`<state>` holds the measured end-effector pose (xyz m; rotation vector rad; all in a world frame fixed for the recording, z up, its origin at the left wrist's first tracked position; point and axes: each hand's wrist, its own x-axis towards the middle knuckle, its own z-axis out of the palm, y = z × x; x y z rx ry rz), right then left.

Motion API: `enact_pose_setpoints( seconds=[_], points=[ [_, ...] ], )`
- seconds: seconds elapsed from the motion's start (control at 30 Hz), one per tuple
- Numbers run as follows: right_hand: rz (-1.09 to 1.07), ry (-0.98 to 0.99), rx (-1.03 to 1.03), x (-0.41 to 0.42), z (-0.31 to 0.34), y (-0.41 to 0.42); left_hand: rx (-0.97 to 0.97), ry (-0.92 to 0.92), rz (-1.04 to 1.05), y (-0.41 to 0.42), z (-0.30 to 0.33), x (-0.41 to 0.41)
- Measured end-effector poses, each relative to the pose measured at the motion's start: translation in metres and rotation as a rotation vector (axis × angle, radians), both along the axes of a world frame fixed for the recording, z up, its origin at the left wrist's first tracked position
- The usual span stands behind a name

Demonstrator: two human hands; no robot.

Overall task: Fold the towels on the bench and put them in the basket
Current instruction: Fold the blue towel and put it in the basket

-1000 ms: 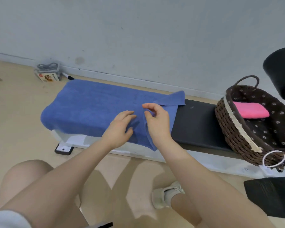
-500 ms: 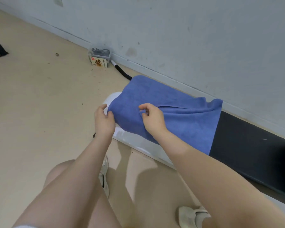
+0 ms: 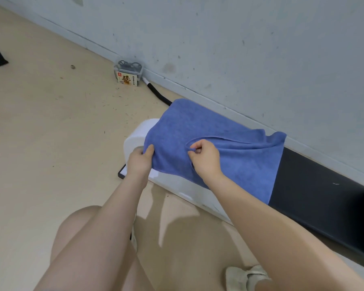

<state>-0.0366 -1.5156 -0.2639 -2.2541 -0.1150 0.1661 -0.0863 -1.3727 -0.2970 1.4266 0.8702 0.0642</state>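
Her left hand (image 3: 139, 162) has its grip clamped on the blue towel (image 3: 219, 148) at the corner nearest the white end of the surface (image 3: 315, 192), thumb on top of the cloth. Her right hand (image 3: 206, 159) pinches a fold near the towel's middle, fingers curled tight round it. The towel lies draped over that end of the surface, its front edge hanging down. Beyond the towel, a small labelled box (image 3: 128, 74) sits against the wall (image 3: 240, 38).

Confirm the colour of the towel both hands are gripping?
Plain blue, no pattern; the towel shows clearly in the head view.
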Motion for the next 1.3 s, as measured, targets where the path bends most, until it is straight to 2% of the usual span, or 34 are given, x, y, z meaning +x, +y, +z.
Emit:
enact_pose_setpoints(
  seconds=[0.07, 0.13, 0.23, 0.4, 0.5, 0.67, 0.87, 1.2, 1.3],
  points=[
    [-0.025, 0.012, -0.015, -0.005, 0.005, -0.001, 0.065, -0.141, 0.025, -0.012, 0.009, -0.007],
    [-0.036, 0.026, 0.035, -0.012, 0.011, -0.005, 0.109, -0.255, -0.085, -0.025, 0.02, -0.013],
    [-0.051, -0.004, 0.125, -0.022, 0.02, -0.021, 0.093, -0.316, -0.318, -0.046, 0.033, -0.014],
    [-0.122, -0.106, 0.192, -0.034, 0.042, -0.064, 0.084, -0.389, -0.457, -0.094, 0.055, -0.007],
    [-0.162, -0.133, 0.224, -0.04, 0.053, -0.085, 0.094, -0.415, -0.427, -0.118, 0.065, -0.003],
    [-0.2, -0.305, 0.043, -0.053, 0.056, -0.117, 0.094, -0.437, -0.362, -0.146, 0.066, -0.007],
    [-0.13, -0.274, -0.041, -0.058, 0.051, -0.128, 0.075, -0.434, -0.355, -0.165, 0.064, -0.015],
    [-0.172, -0.121, 0.373, -0.06, 0.049, -0.141, 0.12, -0.423, -0.408, -0.175, 0.073, -0.016],
    [-0.178, -0.095, 0.413, -0.058, 0.049, -0.145, 0.143, -0.406, -0.429, -0.177, 0.074, -0.015]
  ],
)
